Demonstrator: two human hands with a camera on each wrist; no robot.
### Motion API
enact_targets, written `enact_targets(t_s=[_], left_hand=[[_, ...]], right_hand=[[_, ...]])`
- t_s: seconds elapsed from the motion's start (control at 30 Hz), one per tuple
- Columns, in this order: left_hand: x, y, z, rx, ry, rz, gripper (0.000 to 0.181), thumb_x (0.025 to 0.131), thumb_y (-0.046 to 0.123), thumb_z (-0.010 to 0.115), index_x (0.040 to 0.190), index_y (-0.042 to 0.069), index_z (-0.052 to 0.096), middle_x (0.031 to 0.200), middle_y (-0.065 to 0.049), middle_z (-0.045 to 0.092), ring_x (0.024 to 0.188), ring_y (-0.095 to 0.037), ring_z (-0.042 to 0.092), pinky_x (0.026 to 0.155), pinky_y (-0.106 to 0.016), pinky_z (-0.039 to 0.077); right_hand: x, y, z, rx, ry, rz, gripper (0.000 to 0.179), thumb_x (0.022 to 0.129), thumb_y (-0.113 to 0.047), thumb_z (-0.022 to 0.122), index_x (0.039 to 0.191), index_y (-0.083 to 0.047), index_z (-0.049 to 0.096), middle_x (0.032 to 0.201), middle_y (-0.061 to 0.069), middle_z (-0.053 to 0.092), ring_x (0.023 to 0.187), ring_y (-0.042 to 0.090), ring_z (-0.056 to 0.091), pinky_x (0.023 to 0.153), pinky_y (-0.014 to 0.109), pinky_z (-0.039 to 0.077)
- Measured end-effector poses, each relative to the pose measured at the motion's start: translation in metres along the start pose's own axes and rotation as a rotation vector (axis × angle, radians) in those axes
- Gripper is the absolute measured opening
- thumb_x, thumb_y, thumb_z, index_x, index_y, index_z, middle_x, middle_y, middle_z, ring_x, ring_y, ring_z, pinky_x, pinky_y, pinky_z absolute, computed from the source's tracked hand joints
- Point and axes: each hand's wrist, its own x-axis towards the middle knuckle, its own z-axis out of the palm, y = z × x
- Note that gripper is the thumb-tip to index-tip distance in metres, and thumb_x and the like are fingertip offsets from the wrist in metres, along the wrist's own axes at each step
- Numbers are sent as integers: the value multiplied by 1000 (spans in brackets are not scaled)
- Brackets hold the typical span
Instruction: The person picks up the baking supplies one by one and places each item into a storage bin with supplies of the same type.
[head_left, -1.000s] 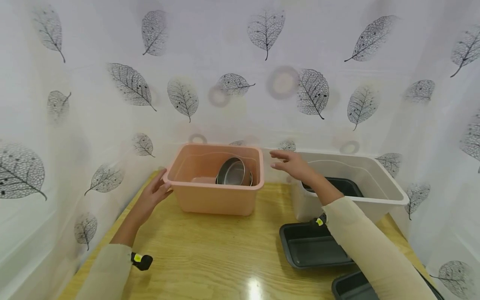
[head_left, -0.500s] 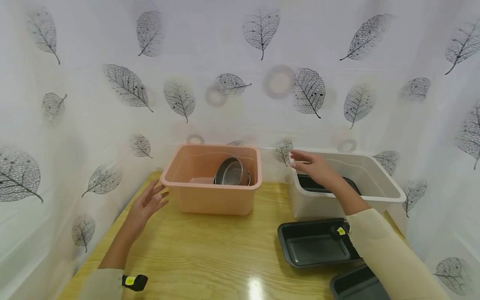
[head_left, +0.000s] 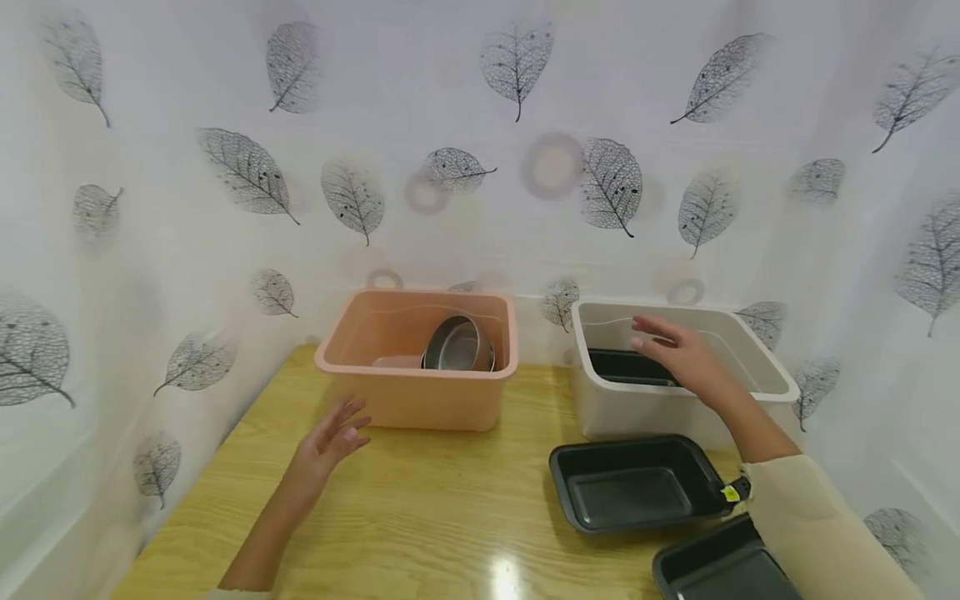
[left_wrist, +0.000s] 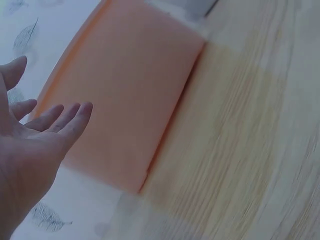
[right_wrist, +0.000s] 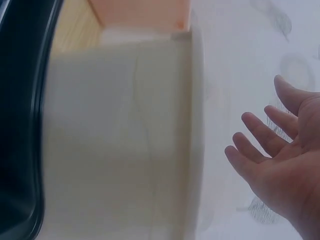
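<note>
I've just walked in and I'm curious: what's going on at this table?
A person is at a wooden table, with both hands open and holding nothing. The left hand is near the front of a peach tub that contains round metal pans. The right hand seems to hover over a whitish tub with a dark item inside. A dark rectangular pan and a second dark pan sit in front of it.

Gap: passage is left between pink bin point(head_left: 420, 404) and white bin point(head_left: 637, 412).
White bin front: obstructed by a black pan point(head_left: 630, 496).
</note>
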Motion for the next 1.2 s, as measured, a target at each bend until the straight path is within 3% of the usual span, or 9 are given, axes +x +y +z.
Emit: enact_targets(t_s=[0.17,0.27,0.47,0.53,0.7,0.8,0.93,1.07,1.2], left_hand=[[12,-4,34,-70,-81,-1,61,108,10,47,160,1,17,159,-31,27,126,3,54,102,-18,50],[21,-5,55,-101,-136,-1,63,106,9,50,160,-1,18,158,-31,28,130,-1,53,102,-19,51],[42,-5,93,-99,-238,-24,67,104,13,56,159,-1,21,158,-28,32,140,-46,41,105,-27,51],[48,-6,103,-108,-270,-33,67,104,15,56,159,-1,21,159,-27,32,139,-53,38,107,-30,50],[57,-9,125,-109,-324,-67,67,104,18,57,160,2,23,161,-23,31,140,-49,40,107,-34,51],[62,-13,139,-112,-344,-96,67,104,20,58,160,5,24,163,-18,30,142,-45,40,108,-35,50],[68,-18,158,-129,-362,-129,66,104,23,59,160,12,28,162,-13,33,141,-38,44,109,-36,50],[72,-21,173,-124,-387,-151,63,104,26,59,160,16,31,161,-11,36,139,-32,49,109,-39,50],[74,-24,186,-114,-399,-144,61,104,27,57,159,16,32,160,-13,37,139,-33,49,109,-41,50]], right_hand=[[-17,11,-15,-42,16,31,65,105,-39,55,158,-9,34,155,23,43,141,51,38,108,68,38],[-27,22,-26,-55,18,52,66,105,-40,52,159,-10,31,157,24,39,142,53,34,106,72,37],[-47,46,-47,-125,75,132,68,104,-46,52,159,-11,32,156,27,38,139,58,33,102,76,37],[-52,54,-54,-154,91,156,69,104,-47,52,158,-10,32,157,29,35,139,60,30,100,79,34],[-59,76,-73,-202,101,210,71,104,-48,49,159,-8,28,160,34,22,140,64,21,95,84,29],[-67,92,-86,-229,106,252,74,104,-49,47,160,-7,23,159,38,18,134,66,27,88,82,39],[-79,113,-100,-220,126,289,77,105,-48,47,160,-6,15,158,41,11,132,70,25,85,83,40],[-86,130,-105,-152,129,287,78,105,-45,48,161,-5,10,161,37,1,139,70,8,93,88,23],[-90,143,-104,-90,102,273,78,106,-41,48,161,-4,7,162,35,-2,143,65,0,98,88,16]])
